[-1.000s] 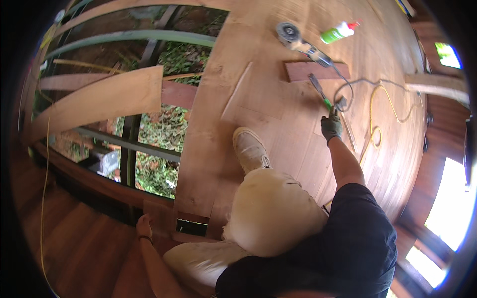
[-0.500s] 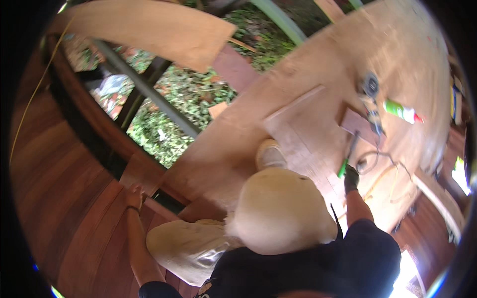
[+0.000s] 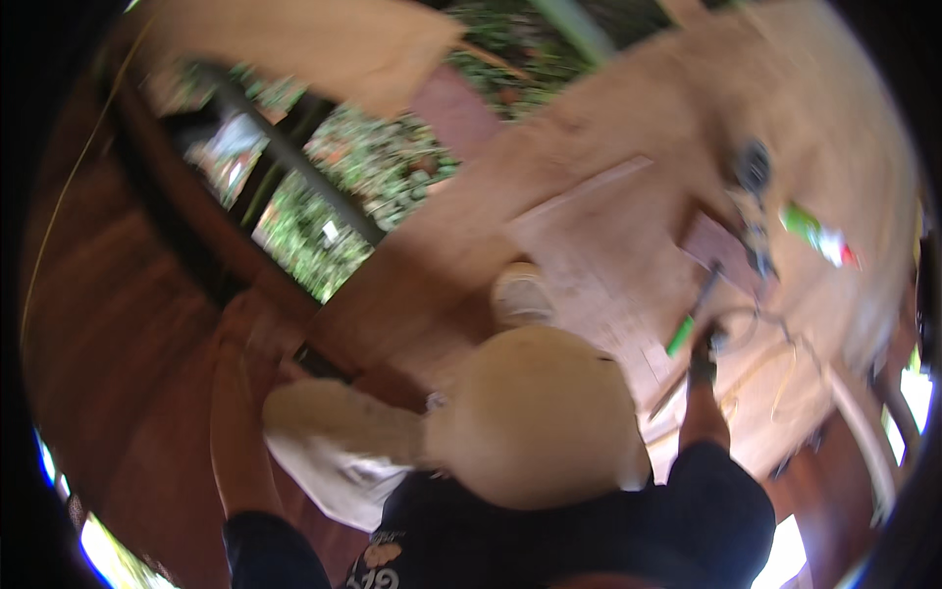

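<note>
My left hand [image 3: 250, 329] is at the edge of the reddish-brown floorboards [image 3: 147, 393], beside a dark gap. Motion smears its fingers. My right hand [image 3: 704, 355], in a dark glove, looks closed, with a small pale end showing at its front. A thin dark stick [image 3: 667, 396] lies just left of the wrist; whether it is held I cannot make out. A tool with a green handle [image 3: 679, 336] and dark shaft lies left of this hand, apart from it. Its far end rests on a small brown board piece [image 3: 708, 240].
A grinder-like power tool [image 3: 754, 211] lies by a green and white bottle [image 3: 819, 236] with a red cap. A cord [image 3: 775, 316] loops across the plywood [image 3: 608, 128]. Open framing [image 3: 314, 177] over leafy ground lies at the upper left, under a loose plywood sheet [image 3: 343, 44].
My right hand has come away from the green handle, slightly to its right. My left hand has moved a little forward and left. The view has shifted and blurred.
</note>
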The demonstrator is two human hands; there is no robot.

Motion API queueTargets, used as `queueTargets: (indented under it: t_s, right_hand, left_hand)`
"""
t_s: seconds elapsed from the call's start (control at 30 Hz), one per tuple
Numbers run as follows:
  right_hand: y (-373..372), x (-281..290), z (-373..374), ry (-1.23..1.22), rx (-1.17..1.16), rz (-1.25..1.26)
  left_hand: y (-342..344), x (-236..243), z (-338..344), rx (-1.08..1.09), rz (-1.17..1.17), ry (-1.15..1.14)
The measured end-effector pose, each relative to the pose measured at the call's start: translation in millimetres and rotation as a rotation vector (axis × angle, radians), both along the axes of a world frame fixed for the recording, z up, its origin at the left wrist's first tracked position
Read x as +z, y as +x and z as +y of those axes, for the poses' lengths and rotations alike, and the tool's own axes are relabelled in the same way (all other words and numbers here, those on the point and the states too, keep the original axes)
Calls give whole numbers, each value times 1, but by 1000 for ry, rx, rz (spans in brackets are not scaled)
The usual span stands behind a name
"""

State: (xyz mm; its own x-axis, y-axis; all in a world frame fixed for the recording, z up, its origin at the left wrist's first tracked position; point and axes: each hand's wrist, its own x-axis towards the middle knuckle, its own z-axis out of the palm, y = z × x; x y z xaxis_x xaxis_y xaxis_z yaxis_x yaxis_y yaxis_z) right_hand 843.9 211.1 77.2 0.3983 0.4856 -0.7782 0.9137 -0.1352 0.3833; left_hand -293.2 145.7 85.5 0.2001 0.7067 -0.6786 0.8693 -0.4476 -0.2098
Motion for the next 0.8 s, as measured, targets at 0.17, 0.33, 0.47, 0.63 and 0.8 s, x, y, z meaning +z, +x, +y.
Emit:
queueTargets:
  t_s: [0.17, 0.33, 0.47, 0.63, 0.8]
  right_hand:
    - [-87, -9, 42, 97, -205, 295]
    - [-168, 16, 118, 100, -230, 506]
    - [-254, 55, 178, 88, -150, 652]
    - [-384, 127, 237, 57, 18, 867]
    - [-553, 181, 284, -68, 233, 1130]
  left_hand:
    - [28, 20, -28, 1246, -96, -38]
    - [83, 17, -37, 1741, -660, 147]
    - [139, -11, -54, 2107, -887, 75]
    - [219, -56, -81, 2463, -1335, 264]
    - [249, -62, -71, 2307, -1195, 657]
